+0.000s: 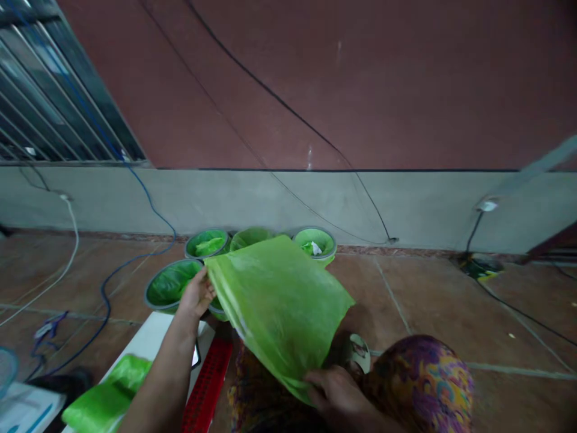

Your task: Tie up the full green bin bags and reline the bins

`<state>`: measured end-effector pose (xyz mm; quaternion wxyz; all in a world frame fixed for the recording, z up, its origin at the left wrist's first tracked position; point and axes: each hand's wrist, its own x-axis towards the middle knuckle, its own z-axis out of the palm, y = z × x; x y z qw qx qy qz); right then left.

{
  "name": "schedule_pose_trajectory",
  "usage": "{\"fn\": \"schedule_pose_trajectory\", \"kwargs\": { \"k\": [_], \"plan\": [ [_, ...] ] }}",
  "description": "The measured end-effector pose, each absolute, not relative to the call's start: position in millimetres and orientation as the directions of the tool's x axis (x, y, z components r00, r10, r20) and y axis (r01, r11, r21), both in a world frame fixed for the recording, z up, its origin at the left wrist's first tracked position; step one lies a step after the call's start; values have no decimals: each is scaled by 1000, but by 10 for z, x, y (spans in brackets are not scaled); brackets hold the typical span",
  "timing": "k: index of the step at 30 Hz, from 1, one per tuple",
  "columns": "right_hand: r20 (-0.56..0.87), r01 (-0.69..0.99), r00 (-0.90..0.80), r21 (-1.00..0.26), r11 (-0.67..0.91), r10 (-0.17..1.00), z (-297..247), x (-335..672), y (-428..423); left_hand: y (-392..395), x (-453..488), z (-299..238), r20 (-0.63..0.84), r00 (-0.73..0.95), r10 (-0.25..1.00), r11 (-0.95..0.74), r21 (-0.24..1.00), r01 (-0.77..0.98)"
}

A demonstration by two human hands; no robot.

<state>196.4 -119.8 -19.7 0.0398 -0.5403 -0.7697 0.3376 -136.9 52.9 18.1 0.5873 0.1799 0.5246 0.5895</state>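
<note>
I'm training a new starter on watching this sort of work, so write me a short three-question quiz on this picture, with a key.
1. True or false: the left hand holds the green sheet near a corner.

2. What colour is the perforated item just to the right of the white board in the picture?
A) Blue
B) Red
C) Yellow

3. Fill in "near" or "far": seen from the wearer, the right hand holds the sheet at its ____ end.

Key: 1. True. 2. B. 3. Near.
</note>
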Motion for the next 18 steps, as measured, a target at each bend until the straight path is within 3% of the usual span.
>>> {"fn": "schedule_pose_trajectory", "kwargs": {
  "k": [3,7,11,13,16,18],
  "plan": [
    [-293,775,-513,-563,288,807,-254,1650,-1145,169,-1287,57,-542,-135,829,398,743,-538],
    [-263,701,-647,-575,422,716,-238,1218,-1071,-336,-1044,-107,-602,-9,798,526,704,-476],
    [-179,568,-780,-605,559,599,-140,840,-1061,-579,-897,-155,-529,-81,845,455,789,-412],
    [-144,499,-813,-670,549,563,-59,744,-1042,-619,-921,-128,-493,-126,861,415,823,-387],
    [-49,418,-712,-831,367,700,4,817,-873,-690,-1078,-49,-496,-187,848,412,838,-357],
    [-13,414,-487,-884,218,873,-56,1017,-628,-777,-1233,9,-531,-204,823,441,822,-360]
  ]
}}
